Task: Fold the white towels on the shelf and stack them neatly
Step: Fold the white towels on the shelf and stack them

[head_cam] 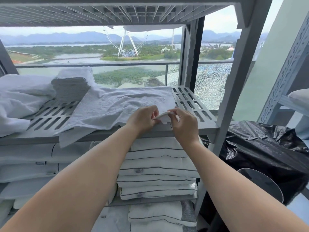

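1. Done so far, judging by how things lie: a stack [71, 87] of folded white towels sits at the back of the shelf [50, 113], at about 10 o'clock from the hands. Its edges look fairly even.
2. In hand: one towel [117, 104] lies spread across the middle of the slotted shelf. Its near edge droops over the shelf lip at 7 o'clock, and no fold shows in it yet, so this looks like the start of its folding.
3. The left hand [142, 118] has its fingers curled and pinches the towel's near right corner [163, 117].
4. The right hand [184, 124] pinches the same corner from 3 o'clock, thumb against fingers. The two hands almost touch.
5. Left to do: a loose heap [21, 97] of white linen lies at 9 o'clock, crumpled and unfolded. Whether all of it is towels I cannot tell. The spread towel needs folding and placing on the stack.
6. The towel's look: white terry with a nubbly pile, soft creases running across its middle, and a smoother hemmed edge at the pinched corner. It reads as limp and easy to crease.
7. Piped linens [157, 164] fill the shelves below, at 6 o'clock.
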